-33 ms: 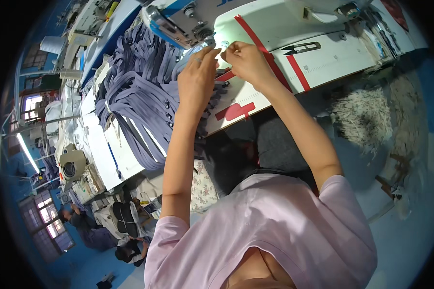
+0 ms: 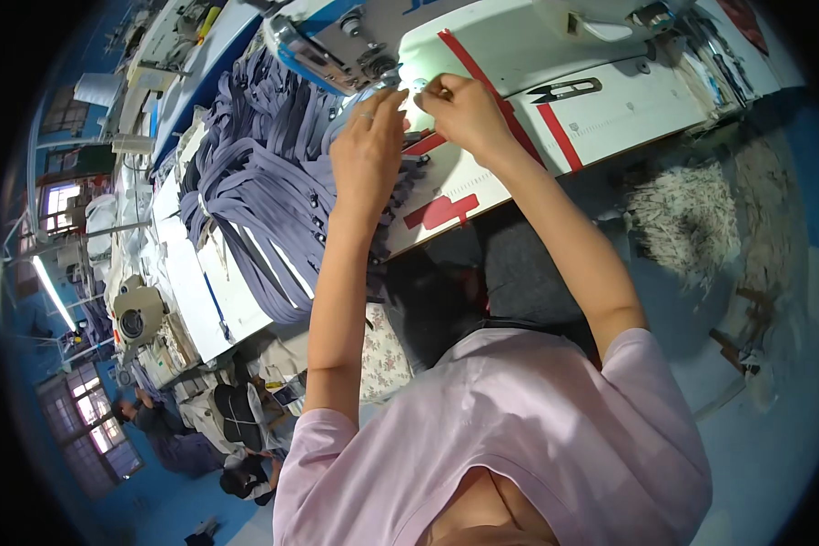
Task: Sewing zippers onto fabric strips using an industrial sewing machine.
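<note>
While below blue lettering [image 2: 419, 5] on the sewing machine [image 2: 337, 35], left hand [image 2: 368, 153] and right hand [image 2: 466, 116], fingers [image 2: 389, 102] narrow, hold unclear.

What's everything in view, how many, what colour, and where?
Sewing machine: one, white and blue, top centre
Worktable: one, white, beneath the machine
Fabric strips: many, greyish purple, left of hands
Tape-like strips: several, red, mostly on worktable
Snips: one, black, right of hands
Scrap pile: one, whitish, right
Background clutter: uncountable, mixed, left
Other people: two, dark clothes, lower left
Shirt: one, pale pink, bottom centre
Left hand: one, bare, by machine head
Right hand: one, bare, beside left
</note>
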Demonstrator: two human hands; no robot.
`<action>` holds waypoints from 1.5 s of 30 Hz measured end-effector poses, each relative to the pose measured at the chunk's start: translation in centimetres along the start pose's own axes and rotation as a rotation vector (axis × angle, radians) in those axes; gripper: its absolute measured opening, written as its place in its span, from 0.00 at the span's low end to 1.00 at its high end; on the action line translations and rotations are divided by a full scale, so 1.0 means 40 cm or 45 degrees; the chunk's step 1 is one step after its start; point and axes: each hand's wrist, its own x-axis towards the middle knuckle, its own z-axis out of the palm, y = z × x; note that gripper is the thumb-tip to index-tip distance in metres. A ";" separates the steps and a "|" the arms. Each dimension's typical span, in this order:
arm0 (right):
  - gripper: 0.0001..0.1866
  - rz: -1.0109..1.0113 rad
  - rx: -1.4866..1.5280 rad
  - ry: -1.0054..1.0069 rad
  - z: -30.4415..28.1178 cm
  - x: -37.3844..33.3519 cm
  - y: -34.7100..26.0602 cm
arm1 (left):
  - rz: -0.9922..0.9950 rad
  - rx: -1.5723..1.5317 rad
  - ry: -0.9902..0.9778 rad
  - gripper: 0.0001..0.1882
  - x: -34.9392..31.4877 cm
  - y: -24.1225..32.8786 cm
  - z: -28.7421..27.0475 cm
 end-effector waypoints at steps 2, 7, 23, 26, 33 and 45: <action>0.08 0.019 -0.033 0.010 0.010 0.035 -0.010 | 0.020 0.131 0.021 0.12 0.003 -0.003 0.003; 0.04 -0.180 0.053 0.085 0.067 0.097 0.038 | 0.097 0.442 -0.011 0.09 -0.002 -0.008 0.003; 0.09 -0.114 -0.169 0.065 0.078 0.083 0.014 | 0.285 0.762 -0.180 0.21 -0.021 -0.007 -0.040; 0.07 -0.233 -0.155 0.035 0.045 0.014 0.045 | 0.286 0.417 -0.198 0.20 -0.017 -0.004 -0.025; 0.07 -0.385 -0.486 0.010 -0.135 -0.128 0.000 | 0.145 -0.104 -0.123 0.10 -0.013 0.002 0.002; 0.09 -0.806 -1.446 0.240 -0.389 -0.110 0.019 | -0.838 -1.151 -0.115 0.08 -0.024 0.113 -0.047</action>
